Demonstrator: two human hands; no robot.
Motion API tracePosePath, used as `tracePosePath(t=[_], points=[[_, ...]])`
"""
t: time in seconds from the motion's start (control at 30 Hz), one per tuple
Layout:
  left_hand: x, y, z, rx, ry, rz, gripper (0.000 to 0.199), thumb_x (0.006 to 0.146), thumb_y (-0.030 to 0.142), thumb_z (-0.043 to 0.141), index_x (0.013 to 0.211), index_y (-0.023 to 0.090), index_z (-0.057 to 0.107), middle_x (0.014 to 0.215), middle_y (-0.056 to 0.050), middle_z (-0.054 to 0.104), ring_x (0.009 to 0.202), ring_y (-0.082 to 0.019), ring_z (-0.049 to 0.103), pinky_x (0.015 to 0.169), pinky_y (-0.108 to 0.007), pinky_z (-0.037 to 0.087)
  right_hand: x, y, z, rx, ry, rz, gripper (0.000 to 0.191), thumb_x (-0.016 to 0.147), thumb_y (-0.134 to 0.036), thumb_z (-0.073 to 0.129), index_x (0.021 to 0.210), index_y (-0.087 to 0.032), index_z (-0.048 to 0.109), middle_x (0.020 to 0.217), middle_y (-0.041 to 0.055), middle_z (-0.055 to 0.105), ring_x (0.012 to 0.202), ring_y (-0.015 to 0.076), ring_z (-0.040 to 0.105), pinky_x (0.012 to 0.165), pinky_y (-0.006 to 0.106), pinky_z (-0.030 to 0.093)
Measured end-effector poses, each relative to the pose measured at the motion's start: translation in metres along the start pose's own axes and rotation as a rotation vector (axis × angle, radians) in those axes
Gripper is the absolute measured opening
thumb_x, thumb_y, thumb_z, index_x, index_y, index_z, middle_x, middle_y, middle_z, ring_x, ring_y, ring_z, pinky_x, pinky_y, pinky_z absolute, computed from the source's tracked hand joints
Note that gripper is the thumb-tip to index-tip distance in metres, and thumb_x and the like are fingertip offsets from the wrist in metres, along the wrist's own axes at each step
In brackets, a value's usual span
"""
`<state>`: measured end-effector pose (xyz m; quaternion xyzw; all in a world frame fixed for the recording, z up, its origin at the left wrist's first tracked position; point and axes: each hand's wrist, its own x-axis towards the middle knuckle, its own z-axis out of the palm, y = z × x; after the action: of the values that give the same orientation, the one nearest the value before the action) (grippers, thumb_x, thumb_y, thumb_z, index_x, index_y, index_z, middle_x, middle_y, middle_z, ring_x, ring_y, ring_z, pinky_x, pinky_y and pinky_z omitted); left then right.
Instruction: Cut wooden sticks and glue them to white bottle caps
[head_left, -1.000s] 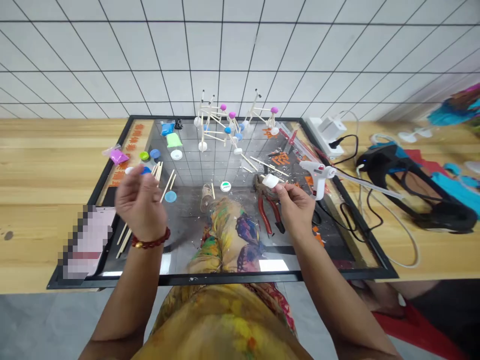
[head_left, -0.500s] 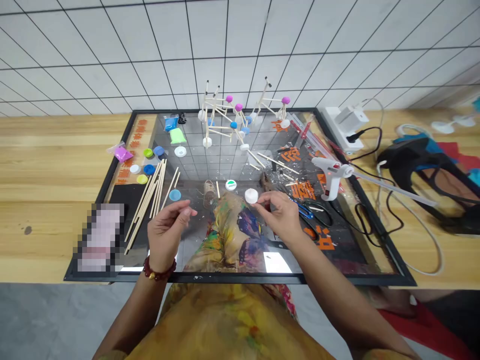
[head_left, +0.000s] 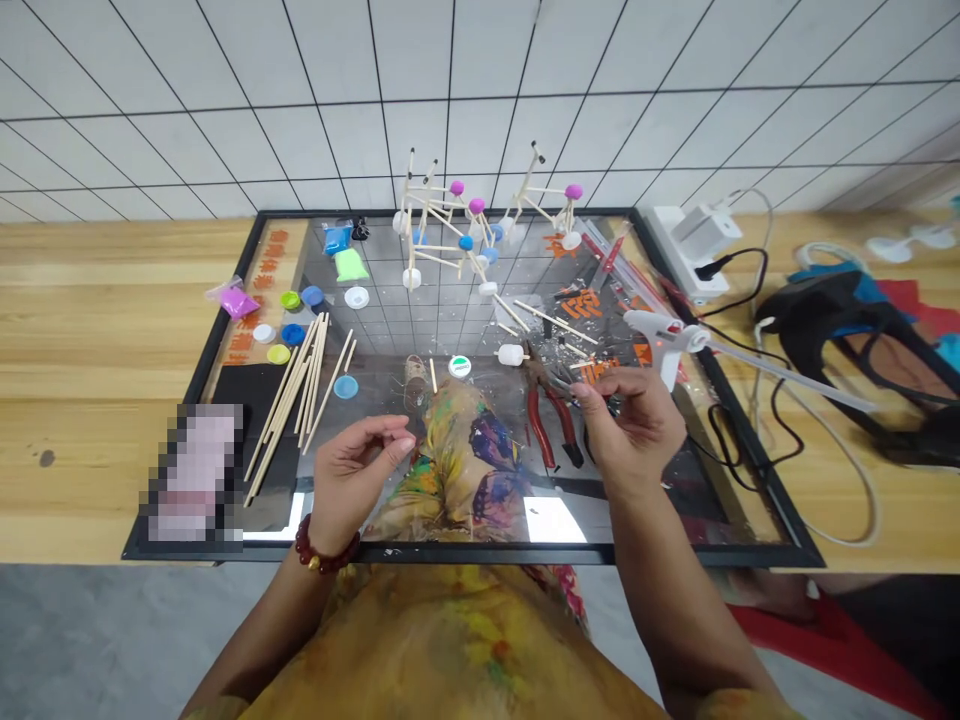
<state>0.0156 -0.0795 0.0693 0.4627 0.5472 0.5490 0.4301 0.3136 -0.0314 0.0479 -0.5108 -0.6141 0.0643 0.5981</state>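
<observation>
My left hand [head_left: 360, 470] hovers over the near left part of the glass board, fingers curled toward the thumb, with nothing visible between them. My right hand [head_left: 637, 430] is closed in a pinch beside metal blades [head_left: 559, 380]; what its fingertips hold is too small to make out. Left of it lie red-handled pliers [head_left: 551, 405]. A white cylinder with a short stick end [head_left: 511, 355] rests beyond the pliers. Near the middle are a round white lid with a green mark [head_left: 460, 366] and a short stick [head_left: 433, 376].
Stick structures with coloured balls [head_left: 465, 243] stand at the back. Wooden sticks [head_left: 289, 415], clay tubs [head_left: 292, 334] and a blurred-out rectangle [head_left: 196, 475] are at left. A glue gun [head_left: 664, 345], cables and a power strip [head_left: 679, 250] are at right.
My right hand has let go of the white round piece and moved right, to the blades. The piece now lies farther back, and the pliers are uncovered. My left hand has shifted slightly right.
</observation>
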Motion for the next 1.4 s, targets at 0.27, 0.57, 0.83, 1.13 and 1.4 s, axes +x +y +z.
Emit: tracePosePath(t=[0.27, 0.57, 0.83, 1.13, 1.4], points=[[-0.011, 0.007, 0.045, -0.362, -0.178, -0.191, 0.016, 0.084, 0.03, 0.083, 0.098, 0.024, 0.084, 0.086, -0.005, 0.083, 0.068, -0.013, 0.077, 0.069, -0.024, 0.065, -0.031, -0.058, 0.008, 0.238, -0.332, 0.122, 0.019, 0.093, -0.012, 0.066, 0.095, -0.025, 0.08, 0.089, 0.0032, 0.078, 0.084, 0.0185, 0.074, 0.076, 0.033, 0.06], [0.007, 0.024, 0.086, -0.403, -0.255, -0.108, 0.024, 0.085, 0.03, 0.082, 0.108, 0.024, 0.081, 0.107, -0.007, 0.082, 0.101, -0.019, 0.078, 0.097, -0.033, 0.06, -0.034, -0.068, 0.028, 0.474, -0.292, 0.366, 0.01, 0.084, -0.023, 0.081, 0.078, -0.024, 0.073, 0.077, 0.0005, 0.071, 0.073, 0.0156, 0.067, 0.071, 0.029, 0.055], [0.021, 0.024, 0.09, -0.813, -0.31, -0.433, 0.04, 0.093, 0.048, 0.071, 0.121, 0.019, 0.073, 0.121, -0.013, 0.078, 0.121, -0.028, 0.072, 0.11, -0.047, 0.054, -0.019, -0.043, 0.034, 0.354, -0.178, 0.39, 0.009, 0.091, -0.028, 0.074, 0.083, -0.024, 0.074, 0.081, 0.0001, 0.07, 0.076, 0.0154, 0.065, 0.072, 0.03, 0.052], [-0.02, 0.008, 0.09, -0.411, -0.542, -0.354, 0.049, 0.093, 0.033, 0.075, 0.14, 0.025, 0.065, 0.143, -0.013, 0.067, 0.13, -0.024, 0.067, 0.109, -0.035, 0.056, -0.04, -0.049, 0.009, -0.139, -0.28, -0.154, 0.008, 0.088, -0.018, 0.074, 0.093, -0.024, 0.071, 0.084, 0.0022, 0.074, 0.074, 0.0191, 0.069, 0.066, 0.035, 0.054], [-0.005, 0.006, 0.091, -0.521, -0.197, -0.236, 0.024, 0.09, 0.027, 0.076, 0.114, 0.026, 0.078, 0.115, -0.006, 0.08, 0.103, -0.017, 0.076, 0.096, -0.031, 0.061, -0.035, -0.015, -0.041, -0.435, -0.101, -0.116, 0.02, 0.092, -0.01, 0.065, 0.102, -0.026, 0.073, 0.092, 0.0049, 0.075, 0.082, 0.0218, 0.071, 0.073, 0.037, 0.056]])
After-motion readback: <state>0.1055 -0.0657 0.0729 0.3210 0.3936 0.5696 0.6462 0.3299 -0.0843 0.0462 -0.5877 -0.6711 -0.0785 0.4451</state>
